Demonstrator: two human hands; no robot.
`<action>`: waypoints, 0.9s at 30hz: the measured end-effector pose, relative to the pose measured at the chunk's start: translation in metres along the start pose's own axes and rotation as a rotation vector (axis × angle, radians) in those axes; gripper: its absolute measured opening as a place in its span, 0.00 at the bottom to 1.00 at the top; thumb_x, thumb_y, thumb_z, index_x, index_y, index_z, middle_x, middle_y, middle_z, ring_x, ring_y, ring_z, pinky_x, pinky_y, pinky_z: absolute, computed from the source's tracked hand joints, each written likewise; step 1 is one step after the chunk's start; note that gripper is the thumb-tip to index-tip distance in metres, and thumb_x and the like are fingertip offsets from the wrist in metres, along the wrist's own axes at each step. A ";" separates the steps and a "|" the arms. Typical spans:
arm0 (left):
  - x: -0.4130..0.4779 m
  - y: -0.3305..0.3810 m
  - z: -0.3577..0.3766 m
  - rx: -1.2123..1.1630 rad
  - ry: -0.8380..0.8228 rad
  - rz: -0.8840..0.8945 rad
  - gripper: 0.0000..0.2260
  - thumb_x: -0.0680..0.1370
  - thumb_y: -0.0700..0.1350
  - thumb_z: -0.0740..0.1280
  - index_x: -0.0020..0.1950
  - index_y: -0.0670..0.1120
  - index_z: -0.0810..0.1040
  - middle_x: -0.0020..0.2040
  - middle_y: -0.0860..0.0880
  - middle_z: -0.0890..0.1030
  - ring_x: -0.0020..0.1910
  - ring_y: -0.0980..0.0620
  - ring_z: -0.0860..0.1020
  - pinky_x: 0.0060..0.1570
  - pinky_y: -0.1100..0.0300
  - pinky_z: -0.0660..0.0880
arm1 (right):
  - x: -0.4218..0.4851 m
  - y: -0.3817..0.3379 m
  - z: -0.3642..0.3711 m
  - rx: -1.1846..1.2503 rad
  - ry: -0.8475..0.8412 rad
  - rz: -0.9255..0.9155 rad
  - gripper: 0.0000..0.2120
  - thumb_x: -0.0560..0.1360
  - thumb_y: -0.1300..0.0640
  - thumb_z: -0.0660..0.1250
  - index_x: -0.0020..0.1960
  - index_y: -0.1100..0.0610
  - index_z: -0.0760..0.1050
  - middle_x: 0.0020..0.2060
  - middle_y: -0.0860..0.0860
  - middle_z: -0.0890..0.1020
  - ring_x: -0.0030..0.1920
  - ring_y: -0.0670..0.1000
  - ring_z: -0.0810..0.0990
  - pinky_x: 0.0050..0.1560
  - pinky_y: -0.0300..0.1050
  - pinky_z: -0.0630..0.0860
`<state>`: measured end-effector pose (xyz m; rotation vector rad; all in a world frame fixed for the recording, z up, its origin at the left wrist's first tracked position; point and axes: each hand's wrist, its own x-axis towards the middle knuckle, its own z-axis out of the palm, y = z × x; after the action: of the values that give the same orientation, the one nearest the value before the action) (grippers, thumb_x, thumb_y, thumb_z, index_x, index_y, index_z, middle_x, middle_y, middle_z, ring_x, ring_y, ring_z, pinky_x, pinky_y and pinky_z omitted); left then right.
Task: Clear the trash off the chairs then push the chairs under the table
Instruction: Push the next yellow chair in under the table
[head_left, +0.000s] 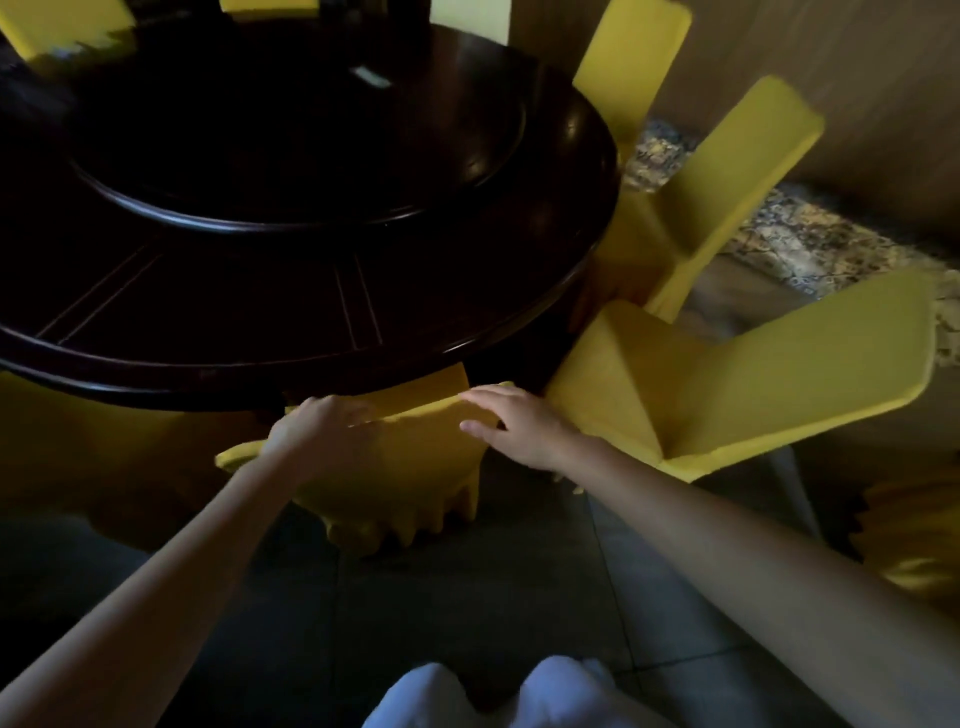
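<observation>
Chair (415, 467) stands almost under the worktop (249, 322); left grip (324, 428) and right grip (517, 423) lie open, flat on its backrest, holding nothing, probably to push it further in.

1. A dining room: a round, dark polished wooden table (291, 338) carries a raised round turntable of the same wood (311, 156).
2. Chairs in yellow fabric covers (753, 374) ring it.
3. Grey floor tiles (467, 613), a patterned yellow-and-grey rug (810, 249) and a wood-panelled wall (857, 78) suit a home or restaurant.
</observation>
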<state>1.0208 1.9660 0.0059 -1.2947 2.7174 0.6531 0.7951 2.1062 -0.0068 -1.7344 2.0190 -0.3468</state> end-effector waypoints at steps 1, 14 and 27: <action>0.002 0.021 0.000 -0.040 0.018 0.029 0.18 0.77 0.54 0.64 0.66 0.54 0.73 0.61 0.49 0.79 0.54 0.50 0.78 0.47 0.55 0.77 | -0.009 0.005 -0.008 -0.009 0.019 -0.006 0.26 0.79 0.40 0.56 0.74 0.49 0.62 0.73 0.48 0.66 0.73 0.49 0.62 0.68 0.49 0.64; 0.049 0.331 0.083 0.077 0.032 0.516 0.36 0.76 0.65 0.55 0.77 0.54 0.41 0.78 0.51 0.41 0.76 0.49 0.38 0.72 0.44 0.38 | -0.198 0.190 -0.106 -0.180 0.280 0.328 0.33 0.79 0.38 0.52 0.77 0.52 0.50 0.78 0.49 0.48 0.77 0.51 0.43 0.75 0.55 0.48; 0.059 0.554 0.163 0.153 -0.088 0.837 0.35 0.77 0.65 0.52 0.76 0.53 0.38 0.78 0.51 0.39 0.75 0.50 0.36 0.72 0.45 0.37 | -0.360 0.333 -0.131 -0.188 0.442 0.712 0.35 0.76 0.34 0.49 0.77 0.50 0.50 0.78 0.49 0.48 0.77 0.54 0.42 0.73 0.57 0.41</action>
<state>0.5448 2.2973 0.0369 -0.0413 3.0806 0.4928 0.4808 2.5045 0.0123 -0.9623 2.8991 -0.3198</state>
